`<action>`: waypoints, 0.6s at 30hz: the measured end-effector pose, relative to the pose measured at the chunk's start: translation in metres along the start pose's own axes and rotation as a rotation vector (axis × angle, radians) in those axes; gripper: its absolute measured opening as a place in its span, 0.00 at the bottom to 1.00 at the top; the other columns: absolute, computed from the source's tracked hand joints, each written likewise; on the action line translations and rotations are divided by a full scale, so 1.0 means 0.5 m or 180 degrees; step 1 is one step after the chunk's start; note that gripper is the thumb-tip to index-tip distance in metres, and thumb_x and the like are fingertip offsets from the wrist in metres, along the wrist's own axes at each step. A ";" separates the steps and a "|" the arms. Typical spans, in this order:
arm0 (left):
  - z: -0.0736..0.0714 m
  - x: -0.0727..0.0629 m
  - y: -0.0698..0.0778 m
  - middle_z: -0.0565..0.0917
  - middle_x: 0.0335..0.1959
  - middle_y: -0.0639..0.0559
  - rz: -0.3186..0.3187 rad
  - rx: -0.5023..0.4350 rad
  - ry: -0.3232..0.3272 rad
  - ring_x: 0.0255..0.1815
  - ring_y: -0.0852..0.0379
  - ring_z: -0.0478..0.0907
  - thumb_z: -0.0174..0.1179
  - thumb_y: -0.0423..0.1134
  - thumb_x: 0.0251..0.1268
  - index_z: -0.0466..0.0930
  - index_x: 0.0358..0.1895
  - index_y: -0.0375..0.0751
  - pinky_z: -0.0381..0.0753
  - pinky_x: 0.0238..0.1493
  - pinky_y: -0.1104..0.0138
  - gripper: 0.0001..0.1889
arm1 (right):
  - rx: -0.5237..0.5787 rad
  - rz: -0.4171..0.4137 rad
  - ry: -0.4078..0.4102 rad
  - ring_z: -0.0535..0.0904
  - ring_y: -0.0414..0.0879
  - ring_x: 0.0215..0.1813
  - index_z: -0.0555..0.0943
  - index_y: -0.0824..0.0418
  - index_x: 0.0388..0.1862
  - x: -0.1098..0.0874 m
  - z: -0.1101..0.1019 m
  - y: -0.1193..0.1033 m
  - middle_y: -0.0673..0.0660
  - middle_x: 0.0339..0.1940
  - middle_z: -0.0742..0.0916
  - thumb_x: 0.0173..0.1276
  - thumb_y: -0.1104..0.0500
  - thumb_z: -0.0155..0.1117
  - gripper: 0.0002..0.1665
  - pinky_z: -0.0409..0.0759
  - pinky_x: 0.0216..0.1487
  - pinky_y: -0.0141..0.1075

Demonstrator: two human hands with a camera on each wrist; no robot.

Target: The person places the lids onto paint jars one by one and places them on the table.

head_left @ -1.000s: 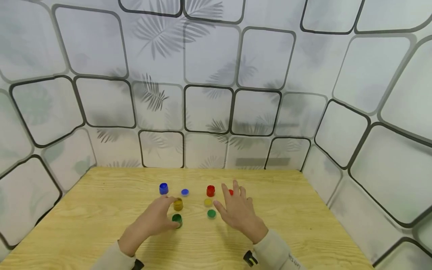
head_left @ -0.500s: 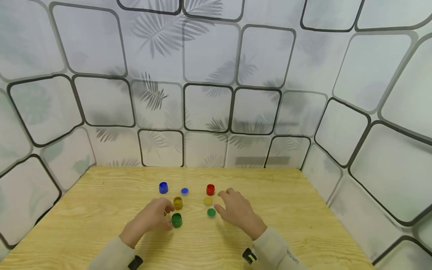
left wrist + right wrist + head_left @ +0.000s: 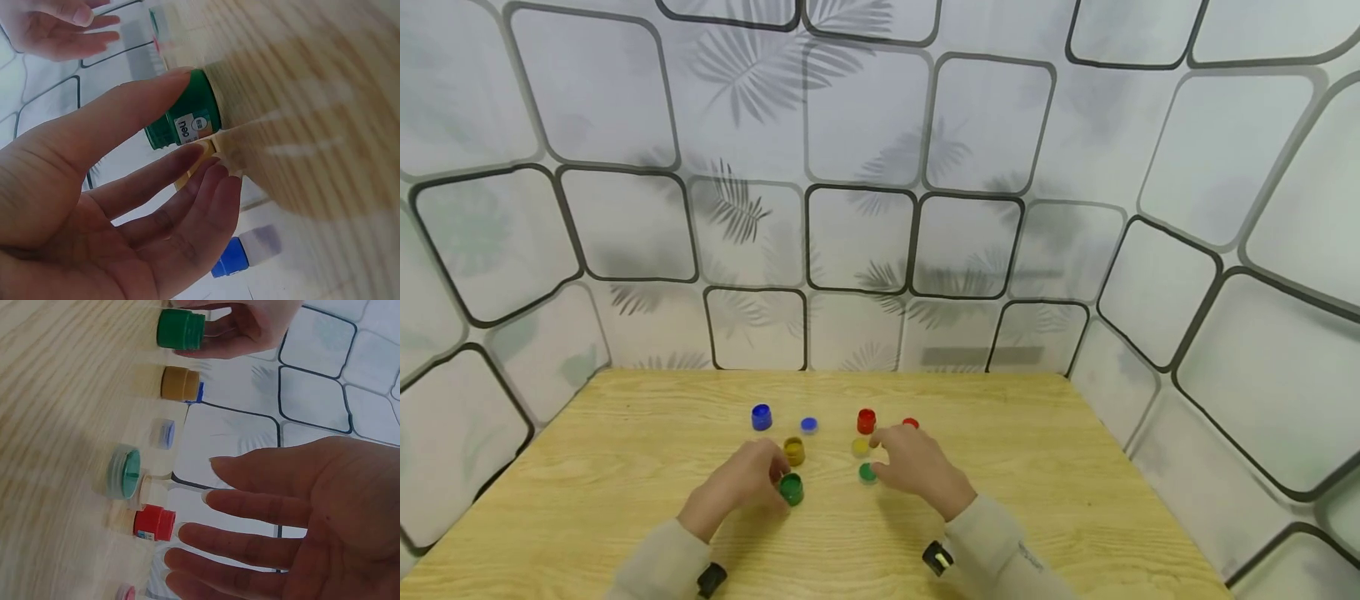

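Note:
My left hand [image 3: 741, 485] is at the green paint jar [image 3: 792, 489], thumb on one side and fingertips right at the other, pinching it where it stands. In the left wrist view the thumb overlaps the wall of the jar [image 3: 197, 109], which bears a white label. Over the lids hovers my right hand [image 3: 919, 468], its fingers loosely bent and nothing between them. The green lid [image 3: 868, 473] lies by its thumb tip in the head view, and the yellow lid [image 3: 861, 447] just beyond. In the right wrist view its fingers [image 3: 250, 544] are spread apart from the green lid [image 3: 130, 473].
Behind the green jar stand a yellow paint jar [image 3: 793, 451] and a blue paint jar [image 3: 762, 417]. A blue lid [image 3: 808, 426] lies beside them. The red paint jar [image 3: 866, 421] and red lid [image 3: 911, 423] are beyond my right hand. Patterned walls edge the wooden table [image 3: 1037, 500].
My left fingers have closed in around the green jar. My right hand has come from reaching near the red lid back and leftward to the green lid, its fingers less stretched.

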State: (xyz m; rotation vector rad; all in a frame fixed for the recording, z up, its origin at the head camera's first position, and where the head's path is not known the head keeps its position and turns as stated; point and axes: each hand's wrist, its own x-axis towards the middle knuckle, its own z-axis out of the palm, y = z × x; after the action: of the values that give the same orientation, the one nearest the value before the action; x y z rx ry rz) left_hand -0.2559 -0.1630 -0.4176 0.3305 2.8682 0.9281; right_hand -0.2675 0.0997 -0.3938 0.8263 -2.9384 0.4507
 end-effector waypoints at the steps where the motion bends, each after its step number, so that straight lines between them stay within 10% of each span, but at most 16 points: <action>1: 0.001 0.000 0.001 0.84 0.33 0.48 -0.0001 0.0001 0.0001 0.35 0.55 0.80 0.84 0.28 0.34 0.87 0.43 0.30 0.84 0.42 0.59 0.25 | 0.0020 -0.0002 -0.0028 0.87 0.53 0.46 0.86 0.64 0.51 0.003 -0.002 -0.004 0.61 0.49 0.90 0.67 0.59 0.73 0.16 0.86 0.43 0.44; 18: 0.019 0.001 0.001 0.83 0.33 0.47 0.0028 0.0025 0.0096 0.35 0.55 0.79 0.85 0.29 0.35 0.86 0.41 0.33 0.83 0.41 0.58 0.24 | -0.0195 0.0012 -0.0157 0.86 0.53 0.55 0.87 0.59 0.49 0.016 0.015 -0.033 0.56 0.51 0.90 0.63 0.60 0.77 0.16 0.86 0.51 0.41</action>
State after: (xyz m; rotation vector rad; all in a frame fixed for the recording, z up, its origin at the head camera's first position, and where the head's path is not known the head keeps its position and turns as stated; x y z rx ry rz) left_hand -0.2545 -0.1572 -0.4253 0.3331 2.9006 0.9316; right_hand -0.2657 0.0801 -0.3958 0.8366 -2.9824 0.3433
